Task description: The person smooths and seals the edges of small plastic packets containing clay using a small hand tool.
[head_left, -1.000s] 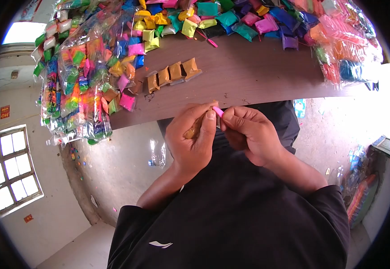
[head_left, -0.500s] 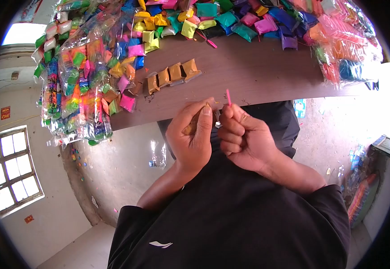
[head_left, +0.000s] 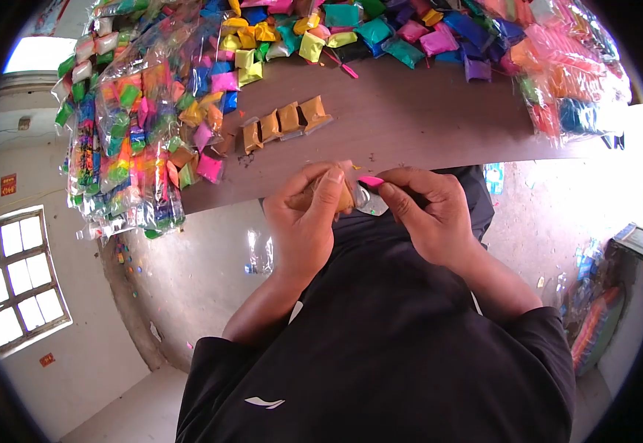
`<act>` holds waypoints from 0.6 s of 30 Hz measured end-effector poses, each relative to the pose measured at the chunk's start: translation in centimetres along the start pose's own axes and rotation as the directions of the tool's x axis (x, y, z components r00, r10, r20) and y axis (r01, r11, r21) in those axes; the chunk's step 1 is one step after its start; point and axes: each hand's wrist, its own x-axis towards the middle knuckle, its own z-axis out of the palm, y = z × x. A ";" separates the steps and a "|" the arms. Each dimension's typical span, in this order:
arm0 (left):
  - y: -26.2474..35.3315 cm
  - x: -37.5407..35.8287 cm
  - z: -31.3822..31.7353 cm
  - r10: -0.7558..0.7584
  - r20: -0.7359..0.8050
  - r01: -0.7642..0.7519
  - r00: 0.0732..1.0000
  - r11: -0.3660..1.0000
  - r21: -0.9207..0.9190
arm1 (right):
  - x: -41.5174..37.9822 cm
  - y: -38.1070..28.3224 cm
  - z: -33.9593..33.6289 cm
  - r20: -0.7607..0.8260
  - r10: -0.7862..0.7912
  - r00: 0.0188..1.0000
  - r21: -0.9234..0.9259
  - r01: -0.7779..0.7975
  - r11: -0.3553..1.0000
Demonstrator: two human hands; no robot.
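Two hands closed at the table edge [head_left: 410, 159]: left hand [head_left: 308, 221] wrapped round a mustard packet [head_left: 340, 198], right hand [head_left: 428, 214] pinching a pink stick [head_left: 371, 181] against its clear open end. Best done, probably, with packet kept steady, stick fed straight, light pressure. Beyond, four mustard packets [head_left: 286, 121] in a row, heaped coloured packets [head_left: 380, 33] behind.
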 end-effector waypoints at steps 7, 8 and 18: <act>0.4 0.2 0.2 -0.034 0.004 0.034 0.999 0.996 0.084 | 1.2 -0.7 -0.4 0.125 -0.231 0.965 -0.148 0.249 0.957; 0.3 0.2 0.2 -0.035 0.004 0.035 0.999 0.996 0.084 | 1.5 -0.7 -0.5 0.126 -0.230 0.965 -0.148 0.248 0.957; 0.2 0.7 -0.4 -0.130 -0.007 0.129 0.992 0.979 0.155 | 2.5 -0.6 -1.0 0.276 -0.338 0.900 -0.314 0.417 0.853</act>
